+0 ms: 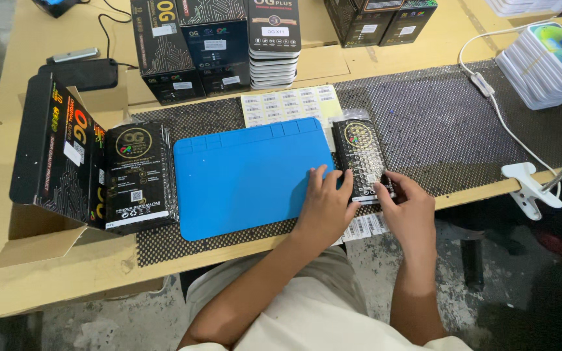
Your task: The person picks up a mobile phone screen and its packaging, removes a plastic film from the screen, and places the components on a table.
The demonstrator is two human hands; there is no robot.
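Observation:
A flat black packet (360, 156) in clear wrap lies at the right edge of the blue silicone mat (248, 175). My left hand (326, 205) rests flat on the mat's near right corner, fingertips touching the packet's left side. At the packet's near right corner sits my right hand (406, 195), thumb and fingers pinching its lower edge. A strip of white stickers (367, 225) hangs over the table edge under my hands. A sheet of white labels (289, 104) lies behind the mat.
An open black carton (53, 153) and a stack of wrapped black packets (139, 175) stand left of the mat. Black boxes (190, 45) line the back. White packs (548, 62) sit far right. A white cable (499, 104) crosses the mesh pad, ending near a clamp (531, 185).

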